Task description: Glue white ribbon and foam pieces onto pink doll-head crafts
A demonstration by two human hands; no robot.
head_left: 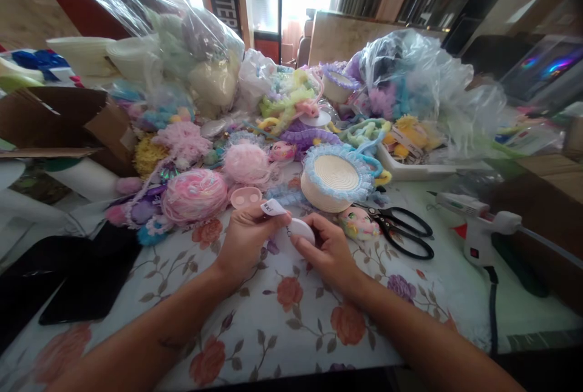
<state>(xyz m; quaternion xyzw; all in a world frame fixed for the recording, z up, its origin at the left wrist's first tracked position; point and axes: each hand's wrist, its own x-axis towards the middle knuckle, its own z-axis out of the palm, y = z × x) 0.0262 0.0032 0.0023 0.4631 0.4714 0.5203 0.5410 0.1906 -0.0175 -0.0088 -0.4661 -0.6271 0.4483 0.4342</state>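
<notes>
My left hand (248, 240) and my right hand (327, 249) meet over the floral tablecloth (282, 313), both closed on a small white oval piece (300, 229) with a white paper tag (272, 208) at its top. The left fingers pinch the tag end. My right fingers wrap the oval's right side. Just beyond lie a small pink doll-face piece (246, 197) and a straw hat with blue lace trim (336, 177).
Black scissors (403, 231) and a doll head (359, 223) lie right of my hands. A white glue gun (483, 228) sits farther right. Pink yarn pompoms (195, 194), lace trims and plastic bags (419, 82) crowd the back. A cardboard box (68, 121) and black phone (91, 282) sit left.
</notes>
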